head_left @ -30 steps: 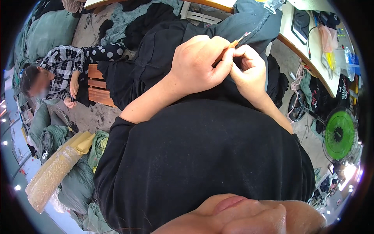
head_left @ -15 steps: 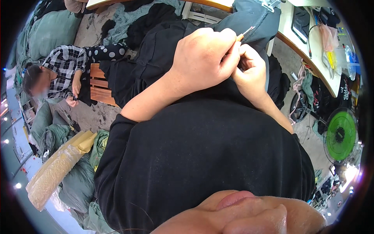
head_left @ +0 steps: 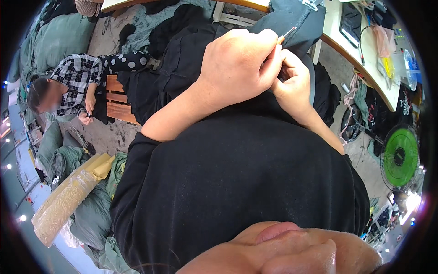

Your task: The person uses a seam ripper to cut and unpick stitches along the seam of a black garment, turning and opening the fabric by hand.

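Observation:
My left hand (head_left: 238,65) is a closed fist, with its back toward me and its fingertips hidden. My right hand (head_left: 293,89) is curled and closed against it, thumb bent inward. Where the two meet, a thin pointed thing (head_left: 288,33) juts out toward the upper right. Its kind and which hand grips it cannot be made out. Just beyond both hands lies dark blue-grey cloth (head_left: 273,20) with a seam along it. The cloth runs up to a metal machine part (head_left: 311,4) at the top edge. Black cloth (head_left: 180,68) is bunched left of my left hand.
A pale table (head_left: 365,68) on the right bears a dark phone-like device (head_left: 351,27) and small plastic bags. Below it stands a green fan (head_left: 399,156). At left, a person in a checked shirt (head_left: 77,71) sits by a wooden slatted stool (head_left: 119,106). A plastic-wrapped roll (head_left: 68,201) leans on cloth bundles.
My hands stay closed together, only a few pixels farther left. The cloth and machine part beyond them also shift slightly left and up in the picture.

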Tool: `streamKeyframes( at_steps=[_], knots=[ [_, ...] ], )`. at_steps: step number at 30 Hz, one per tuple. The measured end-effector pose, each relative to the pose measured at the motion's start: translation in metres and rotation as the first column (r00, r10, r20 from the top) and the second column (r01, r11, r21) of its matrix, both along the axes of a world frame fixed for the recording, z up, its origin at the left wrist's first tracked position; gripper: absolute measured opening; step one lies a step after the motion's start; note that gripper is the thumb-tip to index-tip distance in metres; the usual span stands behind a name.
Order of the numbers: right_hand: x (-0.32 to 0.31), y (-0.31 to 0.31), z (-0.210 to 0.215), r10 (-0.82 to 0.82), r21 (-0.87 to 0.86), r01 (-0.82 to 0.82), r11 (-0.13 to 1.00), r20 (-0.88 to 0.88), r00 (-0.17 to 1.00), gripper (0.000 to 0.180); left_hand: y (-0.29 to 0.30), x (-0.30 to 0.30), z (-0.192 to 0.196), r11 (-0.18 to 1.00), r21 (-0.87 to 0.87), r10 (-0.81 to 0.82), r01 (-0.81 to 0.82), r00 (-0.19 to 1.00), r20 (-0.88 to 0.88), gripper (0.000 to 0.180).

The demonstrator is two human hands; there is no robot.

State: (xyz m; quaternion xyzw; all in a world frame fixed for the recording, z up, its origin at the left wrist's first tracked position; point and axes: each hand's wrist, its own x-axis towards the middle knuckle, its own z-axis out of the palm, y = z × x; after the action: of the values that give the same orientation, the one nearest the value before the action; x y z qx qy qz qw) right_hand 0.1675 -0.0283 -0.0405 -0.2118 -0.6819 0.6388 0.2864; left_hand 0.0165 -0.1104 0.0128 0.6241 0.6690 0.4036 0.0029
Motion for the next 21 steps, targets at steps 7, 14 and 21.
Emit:
streamKeyframes(
  at_steps=[7, 14, 21],
  knots=[
    [-0.001, -0.002, 0.003, -0.023, 0.013, 0.023, 1.000, 0.005, 1.000, 0.020, 0.013, -0.002, 0.000, 0.999, 0.041, 0.017, -0.014, 0.999, -0.051, 0.008],
    [0.003, -0.003, 0.003, -0.019, -0.170, 0.006, 0.985, -0.070, 0.997, 0.013, 0.021, -0.009, -0.003, 0.985, 0.142, 0.095, -0.094, 0.995, -0.005, 0.007],
    [0.016, 0.012, 0.039, -0.235, -0.623, 0.023, 0.782, -0.260, 0.936, 0.020, 0.006, -0.011, -0.006, 0.982, 0.185, -0.004, -0.045, 0.966, 0.258, 0.021]
  ],
)
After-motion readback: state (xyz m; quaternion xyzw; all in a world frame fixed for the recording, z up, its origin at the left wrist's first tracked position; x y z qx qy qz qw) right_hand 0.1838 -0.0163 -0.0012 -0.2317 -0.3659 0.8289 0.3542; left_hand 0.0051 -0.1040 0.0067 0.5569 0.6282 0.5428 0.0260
